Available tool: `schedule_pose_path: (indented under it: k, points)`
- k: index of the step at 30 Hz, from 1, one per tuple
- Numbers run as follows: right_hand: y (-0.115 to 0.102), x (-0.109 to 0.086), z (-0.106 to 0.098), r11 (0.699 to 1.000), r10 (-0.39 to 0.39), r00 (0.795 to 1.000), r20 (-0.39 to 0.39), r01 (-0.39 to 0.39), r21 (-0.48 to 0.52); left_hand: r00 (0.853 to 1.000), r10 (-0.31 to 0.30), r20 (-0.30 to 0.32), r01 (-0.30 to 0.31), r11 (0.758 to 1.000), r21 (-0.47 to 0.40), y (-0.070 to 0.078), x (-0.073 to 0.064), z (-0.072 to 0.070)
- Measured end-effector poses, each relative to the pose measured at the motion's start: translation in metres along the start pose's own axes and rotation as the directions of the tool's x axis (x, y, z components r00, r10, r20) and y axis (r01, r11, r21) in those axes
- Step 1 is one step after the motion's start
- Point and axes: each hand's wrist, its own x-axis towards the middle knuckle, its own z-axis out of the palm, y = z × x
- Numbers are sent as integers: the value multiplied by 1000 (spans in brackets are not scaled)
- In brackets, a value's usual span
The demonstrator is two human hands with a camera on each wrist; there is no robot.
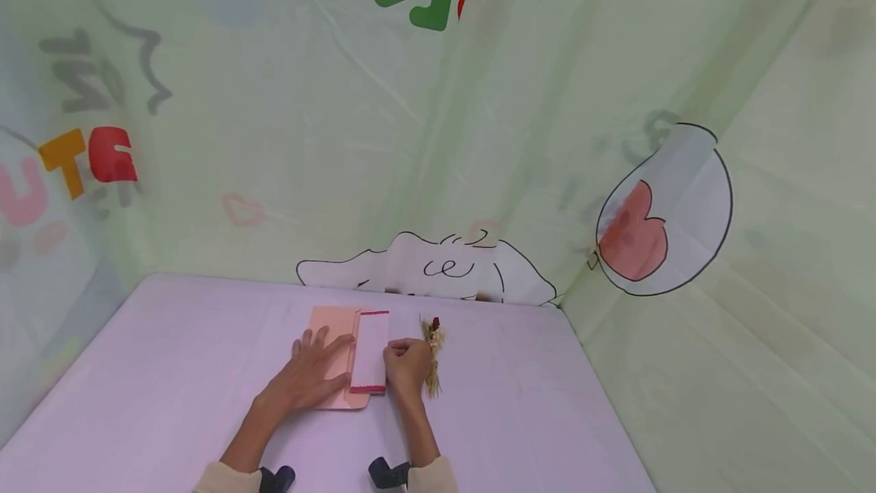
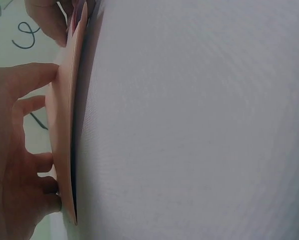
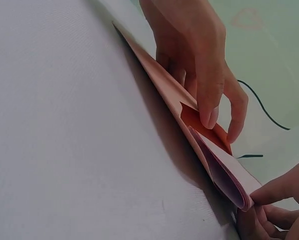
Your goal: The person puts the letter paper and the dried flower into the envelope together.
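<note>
A peach envelope [image 1: 335,316] lies on the table, with a folded white card [image 1: 370,352] with red bands at both ends overlapping its right side. With fingers spread, my left hand [image 1: 306,377] presses down on the envelope, thumb and index fingertips close to the card. My right hand [image 1: 409,365] pinches the card's right edge between thumb and fingers. In the right wrist view, the envelope's orange inside [image 3: 192,120] shows beside the card [image 3: 222,151], whose layers bow apart at the fold. The left wrist view shows the envelope [image 2: 63,110] edge-on under my fingertips.
A small bunch of dried flowers [image 1: 433,335] with a dark red bloom lies just right of my right hand. The table [image 1: 520,402] has a pale lilac cover. Printed curtains [image 1: 411,135] rise behind the table's back edge and along its sides.
</note>
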Motion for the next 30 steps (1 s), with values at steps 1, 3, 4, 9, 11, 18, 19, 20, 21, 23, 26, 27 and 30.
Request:
schedule_pose_path:
  k: [1,3,4,9,11,18,19,20,21,23,26,27,30]
  points:
    - [0,0,1,1000,5,1000,6,-5,-1,1000,1,0,-1,1000,1,0,0,0]
    - [1,2,3,1000,7,1000,13,-7,6,1000,4,-3,-4,1000,7,0,1,0]
    - [1,3,5,1000,-1,1000,16,1,9,1000,3,-6,-3,1000,11,1,1,0]
    - [2,6,9,1000,-16,999,28,15,11,1000,4,-8,-4,1000,30,2,3,-1]
    - [1,6,10,1000,-12,999,38,12,9,1000,6,-6,-6,1000,29,2,4,-1]
    - [-8,2,9,1000,-14,998,54,14,-3,1000,19,-11,-19,1000,7,2,4,-2]
    - [-8,2,10,1000,-21,998,52,21,-4,1000,19,-12,-19,1000,11,1,4,-2]
    - [-7,1,11,1000,-29,998,50,29,-2,1000,14,-10,-14,1000,16,1,3,-2]
    - [-6,1,12,999,-40,998,46,40,-1,1000,9,-7,-9,1000,20,1,2,-1]
    - [-1,2,16,998,-59,997,40,58,13,1000,4,-6,-4,1000,28,0,1,-1]
    - [5,5,22,997,-79,996,44,78,29,1000,1,-9,0,1000,30,-1,-1,0]
    - [8,6,25,996,-87,995,43,86,31,1000,2,-10,-1,1000,27,-1,-1,0]
    - [1,3,22,996,-83,994,67,82,20,1000,2,-7,-2,1000,23,-1,-1,0]
